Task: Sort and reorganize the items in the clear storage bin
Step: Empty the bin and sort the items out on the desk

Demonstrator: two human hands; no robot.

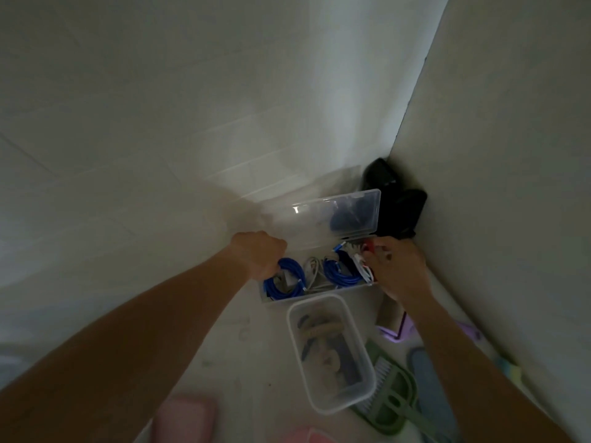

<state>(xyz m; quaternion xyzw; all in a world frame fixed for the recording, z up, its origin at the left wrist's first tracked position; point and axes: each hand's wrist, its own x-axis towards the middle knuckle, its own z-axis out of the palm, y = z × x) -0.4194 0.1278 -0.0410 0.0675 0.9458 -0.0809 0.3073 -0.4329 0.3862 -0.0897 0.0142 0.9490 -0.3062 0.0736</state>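
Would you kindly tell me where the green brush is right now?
In the head view, the green brush lies low on the right, on the floor beside the smaller clear tub, under the right forearm.

head cam | wide-angle | looks fwd+down, floor corner | close over clear bin (315, 297) | single view

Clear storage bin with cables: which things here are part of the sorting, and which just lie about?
In the job: clear storage bin, blue cable coils, white cables, left hand, right hand.

Lying about: smaller lidless container, green brush, black bag, pink item.
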